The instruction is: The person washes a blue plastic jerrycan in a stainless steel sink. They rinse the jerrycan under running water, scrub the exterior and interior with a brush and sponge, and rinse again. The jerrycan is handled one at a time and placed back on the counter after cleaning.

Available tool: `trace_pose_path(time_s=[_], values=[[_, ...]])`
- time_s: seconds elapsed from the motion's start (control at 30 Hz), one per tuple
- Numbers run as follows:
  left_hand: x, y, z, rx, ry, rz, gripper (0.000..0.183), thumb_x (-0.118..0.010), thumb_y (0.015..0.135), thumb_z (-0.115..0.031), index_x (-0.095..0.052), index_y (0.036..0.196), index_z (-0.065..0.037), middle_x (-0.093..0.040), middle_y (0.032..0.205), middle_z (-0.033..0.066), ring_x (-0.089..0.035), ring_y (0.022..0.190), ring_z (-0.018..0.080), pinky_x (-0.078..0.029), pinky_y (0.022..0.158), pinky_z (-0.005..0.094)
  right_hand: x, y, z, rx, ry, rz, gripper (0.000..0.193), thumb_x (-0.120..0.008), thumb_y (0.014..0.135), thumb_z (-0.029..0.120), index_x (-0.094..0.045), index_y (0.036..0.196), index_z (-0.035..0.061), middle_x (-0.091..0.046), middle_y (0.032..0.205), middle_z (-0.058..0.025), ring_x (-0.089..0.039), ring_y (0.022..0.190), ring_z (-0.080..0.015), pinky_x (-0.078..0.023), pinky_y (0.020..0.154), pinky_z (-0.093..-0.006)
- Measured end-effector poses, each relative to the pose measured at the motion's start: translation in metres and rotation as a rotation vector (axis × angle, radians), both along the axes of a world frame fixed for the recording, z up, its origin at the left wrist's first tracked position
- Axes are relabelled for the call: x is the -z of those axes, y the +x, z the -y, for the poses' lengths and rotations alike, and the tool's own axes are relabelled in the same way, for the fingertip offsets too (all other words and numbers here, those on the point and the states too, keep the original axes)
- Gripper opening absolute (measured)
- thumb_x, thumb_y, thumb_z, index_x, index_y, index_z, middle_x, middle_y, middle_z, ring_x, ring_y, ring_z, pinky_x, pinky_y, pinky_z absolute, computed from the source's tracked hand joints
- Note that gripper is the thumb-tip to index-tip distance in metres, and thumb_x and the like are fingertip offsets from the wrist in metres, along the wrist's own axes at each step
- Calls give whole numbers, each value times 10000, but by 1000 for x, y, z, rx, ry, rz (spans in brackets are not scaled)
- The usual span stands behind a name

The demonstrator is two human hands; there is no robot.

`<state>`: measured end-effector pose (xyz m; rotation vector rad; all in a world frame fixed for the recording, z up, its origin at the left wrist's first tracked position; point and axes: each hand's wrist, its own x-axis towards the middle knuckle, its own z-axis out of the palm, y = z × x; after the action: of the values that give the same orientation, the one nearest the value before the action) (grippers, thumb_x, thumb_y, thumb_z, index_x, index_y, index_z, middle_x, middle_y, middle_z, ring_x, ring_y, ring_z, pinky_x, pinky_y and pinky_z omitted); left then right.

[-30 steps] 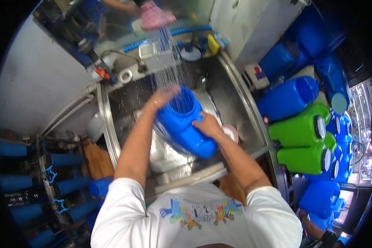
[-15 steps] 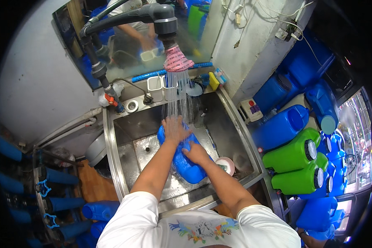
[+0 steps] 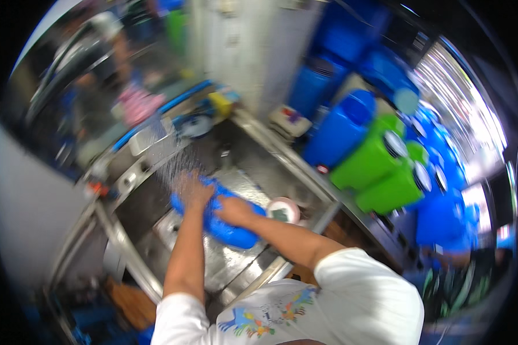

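A blue plastic jug lies on its side in the steel sink. My left hand rests on the jug's far end, under falling water, its fingers stretched out but blurred. Round the middle of the jug, my right hand has its fingers closed, partly hidden by the hand's own back. Water sprays down from a pink-wrapped spout onto the left hand and the far end of the jug.
A pinkish bowl with something green in it sits in the sink's right side. White containers and a yellow sponge stand along the back ledge. Green jugs and blue jugs crowd the right. A person's dark patterned clothing shows at lower right.
My view has swung to the right and blurred, so the sink and jug appear farther left. Both hands stay on the jug, and the water still runs.
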<state>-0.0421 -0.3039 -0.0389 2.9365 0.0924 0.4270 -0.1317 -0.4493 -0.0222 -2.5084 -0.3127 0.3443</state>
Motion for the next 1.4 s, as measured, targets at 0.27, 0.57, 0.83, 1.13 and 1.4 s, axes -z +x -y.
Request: trace_pose_path(time_s=[0.27,0.57,0.83,1.13,1.4], values=[[49,67,-76,462,-666,-518,442,-662,936,-356,-658,1219,-17,-669,1233,195,-621,1180,354,-463,1023,455,-12,-17,26,-34,81,-37,500,-646,925,321,-537,1325,40,-684,1030,-281,-665,999,-446,-516,865,-564],[28,-78,-4,277,-1329,142,741,-599,1019,-304,-227,1572,21,-325,1588,214,-304,1469,307,-245,1199,423,0,144,-86,-425,-236,200,244,-708,789,274,-794,915,83,-746,957,-188,-727,919,-374,-585,692,-501],[38,-57,-85,-127,-1843,-23,606,-548,1026,-181,-281,1554,-53,-477,1461,183,-513,1296,272,-418,1099,408,-6,97,-112,-430,-2,313,295,-672,791,322,-779,979,122,-736,1004,-164,-695,964,-356,-524,824,-522],[31,-50,-76,-154,-1953,-132,882,-322,982,-739,-325,1557,-70,-380,1552,209,-416,1400,344,-360,1152,467,-12,93,-76,-479,123,493,434,-660,807,399,-715,1092,77,-695,1083,-198,-645,1040,-394,-497,893,-511],[-4,-63,-51,-118,-2015,-114,989,-216,927,-830,-237,1590,-97,-311,1592,217,-348,1441,381,-295,1186,498,-24,96,-64,-532,62,435,374,-592,843,377,-778,951,71,-735,944,-191,-706,894,-372,-555,782,-483]])
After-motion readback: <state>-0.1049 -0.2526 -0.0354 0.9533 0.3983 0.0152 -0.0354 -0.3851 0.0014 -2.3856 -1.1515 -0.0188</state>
